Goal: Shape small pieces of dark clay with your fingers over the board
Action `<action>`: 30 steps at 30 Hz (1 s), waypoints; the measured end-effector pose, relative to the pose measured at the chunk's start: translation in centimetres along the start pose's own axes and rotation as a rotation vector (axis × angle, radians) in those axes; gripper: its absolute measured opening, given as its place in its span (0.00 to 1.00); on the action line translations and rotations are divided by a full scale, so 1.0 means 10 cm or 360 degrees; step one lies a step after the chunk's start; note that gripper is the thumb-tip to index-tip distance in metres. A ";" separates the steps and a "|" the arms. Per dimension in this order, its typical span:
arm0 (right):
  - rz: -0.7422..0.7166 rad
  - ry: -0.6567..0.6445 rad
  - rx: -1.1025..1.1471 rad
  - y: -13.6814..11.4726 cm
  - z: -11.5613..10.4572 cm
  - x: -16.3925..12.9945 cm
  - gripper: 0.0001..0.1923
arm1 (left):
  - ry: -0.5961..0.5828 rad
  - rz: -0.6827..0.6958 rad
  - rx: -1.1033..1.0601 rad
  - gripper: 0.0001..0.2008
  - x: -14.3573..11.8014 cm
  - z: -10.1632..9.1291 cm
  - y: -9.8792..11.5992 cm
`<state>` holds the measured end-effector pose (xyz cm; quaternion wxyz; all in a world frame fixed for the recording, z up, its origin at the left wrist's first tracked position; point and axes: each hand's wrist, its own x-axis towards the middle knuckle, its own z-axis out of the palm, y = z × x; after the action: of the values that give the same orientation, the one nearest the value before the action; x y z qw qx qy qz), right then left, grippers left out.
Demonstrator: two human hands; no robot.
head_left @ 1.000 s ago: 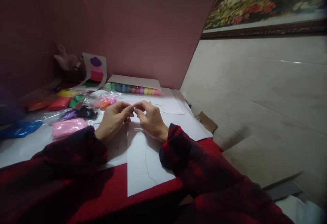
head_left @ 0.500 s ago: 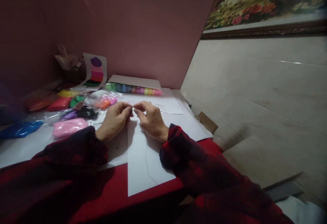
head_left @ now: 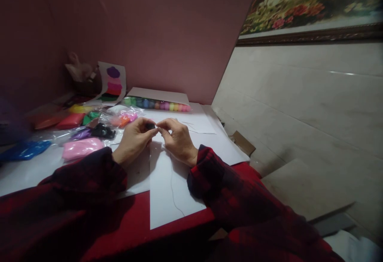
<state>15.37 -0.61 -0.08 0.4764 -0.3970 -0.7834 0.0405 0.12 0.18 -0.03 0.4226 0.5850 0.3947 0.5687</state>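
A small dark lump of modelling clay (head_left: 150,126) shows between the thumb and fingers of my left hand (head_left: 133,139), which is closed on it. My right hand (head_left: 178,140) meets it from the right, thumb and forefinger pinched at the lump's edge. Part of the lump is hidden by the fingers. Both hands are held above a white paper sheet (head_left: 161,198) with a thin curved line drawn down it. Just left of my left hand lies a bag of black clay (head_left: 103,131), with a pink clay packet (head_left: 83,149) in front of it.
More clay packets, including a blue one (head_left: 25,150) and a red one (head_left: 71,121), spread over the left side. Behind stand a box of coloured clay balls (head_left: 161,105) and a sheet with coloured patches (head_left: 112,82). A red cloth (head_left: 128,218) covers the table's front edge.
My left thumb and fingers have shifted and parted slightly around the clay, so more of the dark lump shows. The right hand stays nearly in place.
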 end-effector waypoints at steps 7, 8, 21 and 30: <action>-0.0002 -0.0010 -0.0011 -0.02 -0.01 -0.01 0.05 | -0.0016 0.0015 0.0162 0.12 -0.01 -0.01 0.04; -0.0008 -0.0011 -0.0014 -0.01 0.00 -0.01 0.05 | -0.0019 0.0028 0.0187 0.11 -0.01 0.00 0.04; -0.0026 -0.0026 -0.0046 -0.01 0.01 -0.01 0.05 | -0.0013 0.0015 0.0131 0.08 0.00 0.01 0.04; -0.0025 -0.0031 -0.0069 -0.02 0.00 -0.01 0.05 | -0.0056 -0.0064 0.0015 0.15 -0.04 0.01 0.08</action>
<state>15.27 -0.76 -0.10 0.4603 -0.4007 -0.7918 0.0236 0.17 -0.46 0.56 0.4379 0.5890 0.4015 0.5478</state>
